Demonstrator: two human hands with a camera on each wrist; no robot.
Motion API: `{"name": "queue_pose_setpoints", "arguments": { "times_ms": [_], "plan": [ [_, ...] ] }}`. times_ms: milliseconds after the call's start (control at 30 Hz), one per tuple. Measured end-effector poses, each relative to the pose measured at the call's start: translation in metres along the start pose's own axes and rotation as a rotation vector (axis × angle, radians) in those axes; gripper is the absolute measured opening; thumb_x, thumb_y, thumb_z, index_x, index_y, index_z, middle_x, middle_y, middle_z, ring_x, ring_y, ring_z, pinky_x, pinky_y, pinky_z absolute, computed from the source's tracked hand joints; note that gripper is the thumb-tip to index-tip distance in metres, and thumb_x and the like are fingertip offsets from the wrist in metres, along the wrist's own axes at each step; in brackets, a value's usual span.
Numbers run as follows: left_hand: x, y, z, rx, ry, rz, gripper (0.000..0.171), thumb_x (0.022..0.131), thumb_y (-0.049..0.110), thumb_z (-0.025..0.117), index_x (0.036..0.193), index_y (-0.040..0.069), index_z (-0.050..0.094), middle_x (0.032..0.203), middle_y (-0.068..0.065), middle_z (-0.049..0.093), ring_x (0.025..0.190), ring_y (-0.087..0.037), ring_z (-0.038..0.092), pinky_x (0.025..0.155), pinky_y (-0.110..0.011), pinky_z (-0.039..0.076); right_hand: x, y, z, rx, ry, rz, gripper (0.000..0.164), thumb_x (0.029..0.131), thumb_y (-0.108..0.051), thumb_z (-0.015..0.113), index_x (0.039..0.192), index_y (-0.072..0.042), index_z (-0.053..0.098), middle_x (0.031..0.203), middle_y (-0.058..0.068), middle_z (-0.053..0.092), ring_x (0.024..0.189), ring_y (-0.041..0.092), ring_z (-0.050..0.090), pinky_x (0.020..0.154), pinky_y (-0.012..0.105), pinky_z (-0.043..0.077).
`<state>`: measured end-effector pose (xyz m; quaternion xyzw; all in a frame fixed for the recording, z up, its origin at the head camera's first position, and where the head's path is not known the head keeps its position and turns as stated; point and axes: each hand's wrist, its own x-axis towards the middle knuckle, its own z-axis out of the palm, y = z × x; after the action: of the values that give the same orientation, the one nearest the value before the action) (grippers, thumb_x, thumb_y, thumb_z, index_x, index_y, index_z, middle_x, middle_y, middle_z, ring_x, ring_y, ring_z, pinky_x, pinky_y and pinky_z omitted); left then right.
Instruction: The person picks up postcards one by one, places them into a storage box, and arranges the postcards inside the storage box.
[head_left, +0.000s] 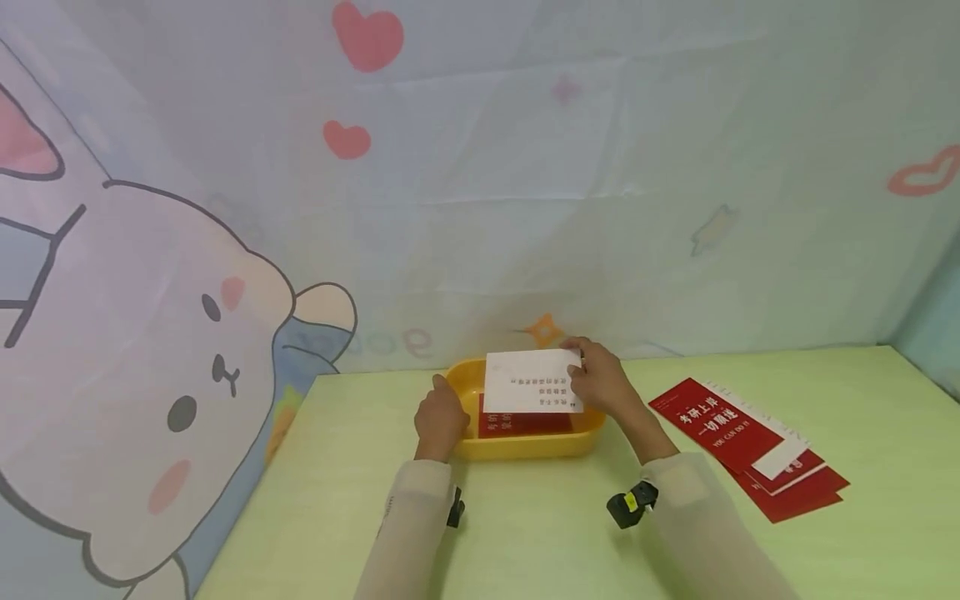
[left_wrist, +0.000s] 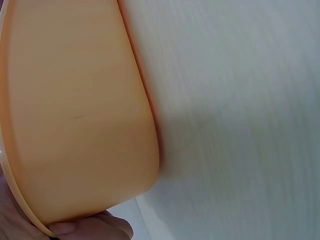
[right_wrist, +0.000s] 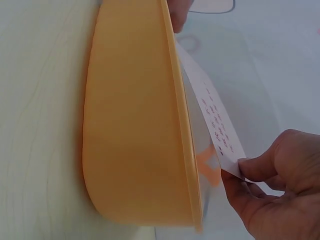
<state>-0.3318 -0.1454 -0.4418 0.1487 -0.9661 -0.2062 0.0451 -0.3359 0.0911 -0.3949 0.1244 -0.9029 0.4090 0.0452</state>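
A yellow plastic basin (head_left: pixel 525 449) sits at the table's far side. My left hand (head_left: pixel 440 419) grips its left end by the rim; in the left wrist view, fingers (left_wrist: pixel 95 227) press against the outer wall. With thumb and fingers, my right hand (head_left: pixel 606 382) pinches the right edge of a white card (head_left: pixel 528 377) printed with small characters. That card is tilted above the basin's opening, its held edge raised over the rim in the right wrist view. Inside the basin lies a red card (head_left: pixel 525 425) with white characters, partly covered by the white one.
Right of the basin, several red cards (head_left: pixel 708 421) lie overlapped in a loose fan on the pale table (head_left: pixel 540 533), with white pieces among them. A printed cloth (head_left: pixel 480 208) with hearts and a cartoon animal hangs close behind the table.
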Motion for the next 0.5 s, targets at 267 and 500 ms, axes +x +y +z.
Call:
{"name": "queue_pose_setpoints", "arguments": {
  "times_ms": [267,500],
  "plan": [
    [0.0,-0.002,0.002,-0.007,0.025,0.038,0.049,0.081,0.008,0.074,0.117,-0.001,0.043,0.088,-0.02,0.065,0.075,-0.035,0.067,0.066,-0.045,0.057,0.007,0.0,0.009,-0.069,-0.045,-0.026,0.042,0.096,0.0,0.048,0.136,0.007,0.05,0.128,0.03,0.06,0.092,0.033,0.056,0.089,0.045,0.047],
    [0.001,-0.003,0.001,0.0,0.016,0.024,0.05,0.081,0.009,0.074,0.12,-0.001,0.043,0.09,-0.02,0.064,0.075,-0.033,0.066,0.066,-0.044,0.056,0.008,-0.007,0.011,-0.107,-0.075,-0.009,0.042,0.094,-0.001,0.049,0.135,0.007,0.051,0.13,0.03,0.059,0.094,0.034,0.055,0.088,0.045,0.047]
  ]
}}
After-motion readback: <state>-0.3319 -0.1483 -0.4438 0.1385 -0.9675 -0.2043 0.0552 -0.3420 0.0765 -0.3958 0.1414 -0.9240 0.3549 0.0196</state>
